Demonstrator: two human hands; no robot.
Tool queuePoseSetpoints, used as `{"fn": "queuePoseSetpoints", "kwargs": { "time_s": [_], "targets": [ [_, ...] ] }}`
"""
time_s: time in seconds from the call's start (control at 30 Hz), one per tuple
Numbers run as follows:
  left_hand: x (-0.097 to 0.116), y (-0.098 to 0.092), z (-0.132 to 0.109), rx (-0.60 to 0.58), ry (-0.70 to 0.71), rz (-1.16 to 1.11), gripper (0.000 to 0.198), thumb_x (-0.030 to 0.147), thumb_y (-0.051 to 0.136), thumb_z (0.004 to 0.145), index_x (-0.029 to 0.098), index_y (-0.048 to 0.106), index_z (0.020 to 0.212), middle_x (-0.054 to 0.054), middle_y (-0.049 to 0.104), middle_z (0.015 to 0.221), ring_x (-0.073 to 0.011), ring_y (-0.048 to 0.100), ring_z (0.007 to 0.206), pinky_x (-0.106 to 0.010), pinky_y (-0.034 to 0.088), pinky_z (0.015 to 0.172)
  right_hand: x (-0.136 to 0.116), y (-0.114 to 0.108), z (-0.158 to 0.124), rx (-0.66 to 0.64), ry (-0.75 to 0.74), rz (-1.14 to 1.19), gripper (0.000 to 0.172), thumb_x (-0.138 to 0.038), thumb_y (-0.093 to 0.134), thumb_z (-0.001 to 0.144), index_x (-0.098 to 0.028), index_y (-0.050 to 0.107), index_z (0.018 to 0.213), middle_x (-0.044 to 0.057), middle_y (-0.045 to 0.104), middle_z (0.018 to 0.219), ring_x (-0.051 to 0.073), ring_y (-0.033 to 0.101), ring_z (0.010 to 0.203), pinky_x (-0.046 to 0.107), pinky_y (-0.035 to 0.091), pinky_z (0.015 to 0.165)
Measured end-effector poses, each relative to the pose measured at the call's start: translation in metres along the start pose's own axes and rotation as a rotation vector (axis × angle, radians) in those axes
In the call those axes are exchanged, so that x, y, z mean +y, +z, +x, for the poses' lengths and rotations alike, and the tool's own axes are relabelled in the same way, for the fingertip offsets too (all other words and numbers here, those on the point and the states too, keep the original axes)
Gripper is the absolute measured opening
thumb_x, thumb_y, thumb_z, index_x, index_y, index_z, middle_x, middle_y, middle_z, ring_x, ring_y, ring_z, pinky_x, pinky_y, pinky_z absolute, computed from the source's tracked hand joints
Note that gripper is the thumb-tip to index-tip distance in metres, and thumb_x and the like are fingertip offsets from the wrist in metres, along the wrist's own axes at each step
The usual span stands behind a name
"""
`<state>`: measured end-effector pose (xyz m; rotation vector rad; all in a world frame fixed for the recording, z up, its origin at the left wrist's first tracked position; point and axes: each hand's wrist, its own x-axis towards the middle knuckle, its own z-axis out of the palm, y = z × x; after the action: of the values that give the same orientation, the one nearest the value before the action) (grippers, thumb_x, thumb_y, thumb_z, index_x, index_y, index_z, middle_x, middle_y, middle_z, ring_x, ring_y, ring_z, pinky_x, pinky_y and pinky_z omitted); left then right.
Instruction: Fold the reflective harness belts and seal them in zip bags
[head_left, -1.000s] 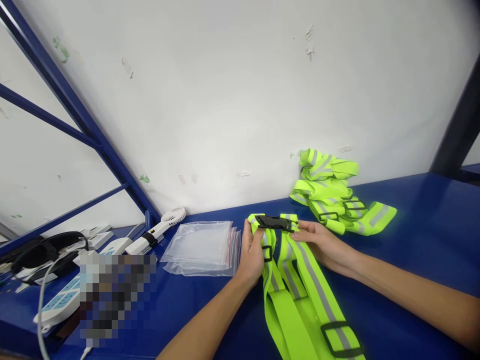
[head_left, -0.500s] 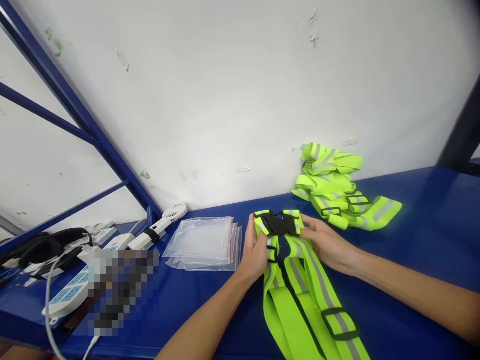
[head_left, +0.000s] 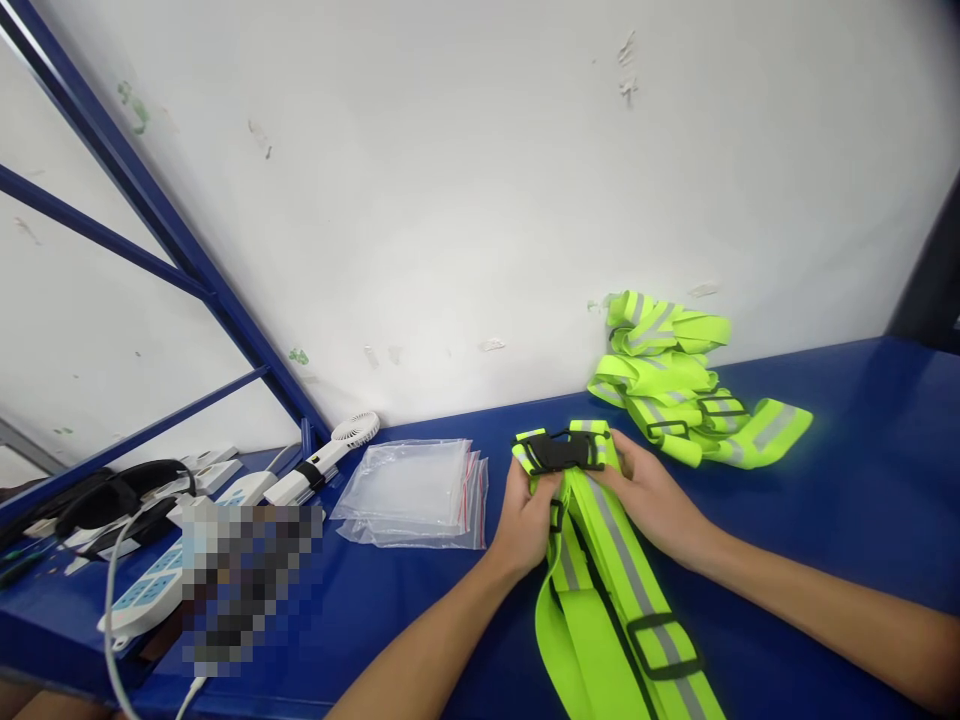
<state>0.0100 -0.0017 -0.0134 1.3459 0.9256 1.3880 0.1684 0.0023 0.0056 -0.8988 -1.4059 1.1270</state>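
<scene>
Between my two hands is a fluorescent yellow-green reflective strap point(head_left: 626, 540) with grey stripes. Its black side-release buckle point(head_left: 562, 451) lies across the top, the two halves joined. My left hand point(head_left: 527, 512) is closed on the strap at the buckle's left end, thumb in front. At the other end, my right hand point(head_left: 651, 490) pinches the strap just below the buckle. The long bands hang down toward me side by side, with a black slider point(head_left: 664, 646) on the right one. A smaller slider shows beside my left fingers.
A heap of similar reflective straps point(head_left: 675, 385) lies against the wall at the back right. Left of my hands is a stack of clear zip bags point(head_left: 412, 490). Further left are a white handheld fan point(head_left: 330, 462), a power strip point(head_left: 154, 590), headphones point(head_left: 124, 495) and a white cable.
My hands have drawn slightly closer together under the buckle. The hanging bands have gathered nearer each other. The whole view has shifted a little.
</scene>
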Motion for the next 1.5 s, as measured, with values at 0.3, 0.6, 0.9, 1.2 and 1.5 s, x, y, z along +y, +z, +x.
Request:
{"fn": "queuePoseSetpoints", "kwargs": {
  "time_s": [0.3,0.6,0.9,1.2,1.5],
  "targets": [
    [0.006,0.005,-0.001,-0.040,0.039,0.047,0.041,0.033,0.067,0.082,0.019,0.056,0.119,-0.008,0.064,0.114,-0.0235,0.057,0.108,-0.035,0.041,0.097,0.000,0.006,0.003,0.030,-0.013,0.027,0.038,-0.034,0.073,0.072,-0.023,0.056,0.104,0.006,0.068,0.112,0.030,0.060,0.110,0.039,0.045,0.097],
    [0.005,0.005,-0.003,-0.001,0.007,0.176,0.026,0.032,0.054,0.088,0.018,0.066,0.107,-0.008,0.067,0.106,-0.0260,0.048,0.121,-0.036,0.031,0.107,0.012,0.003,0.009,0.091,-0.133,-0.161,0.034,-0.021,0.063,0.073,-0.021,0.058,0.107,0.006,0.068,0.107,0.027,0.062,0.098,0.037,0.047,0.088],
    [0.003,0.008,0.006,0.011,-0.123,-0.091,0.042,0.026,0.075,0.068,0.017,0.062,0.107,-0.005,0.069,0.096,-0.0237,0.061,0.097,-0.037,0.044,0.091,0.007,-0.002,0.008,-0.022,-0.225,-0.249,0.058,-0.016,0.057,0.078,-0.027,0.041,0.133,0.006,0.059,0.118,0.025,0.059,0.104,0.036,0.045,0.089],
    [-0.002,0.005,0.014,0.028,-0.110,-0.072,0.038,0.024,0.076,0.066,0.015,0.063,0.100,-0.006,0.069,0.096,-0.0237,0.062,0.092,-0.035,0.046,0.086,0.001,0.000,-0.002,-0.149,0.001,-0.045,0.054,-0.026,0.049,0.085,-0.031,0.039,0.138,0.001,0.049,0.139,0.025,0.038,0.135,0.039,0.031,0.110],
    [-0.011,0.000,0.012,-0.013,-0.190,-0.228,0.039,0.024,0.065,0.072,0.021,0.059,0.111,-0.004,0.069,0.101,-0.0223,0.063,0.098,-0.034,0.046,0.088,-0.006,-0.002,0.008,-0.039,0.147,0.284,0.084,-0.037,0.069,0.078,-0.034,0.022,0.148,0.007,0.060,0.130,0.027,0.056,0.121,0.044,0.046,0.099]
  ]
}}
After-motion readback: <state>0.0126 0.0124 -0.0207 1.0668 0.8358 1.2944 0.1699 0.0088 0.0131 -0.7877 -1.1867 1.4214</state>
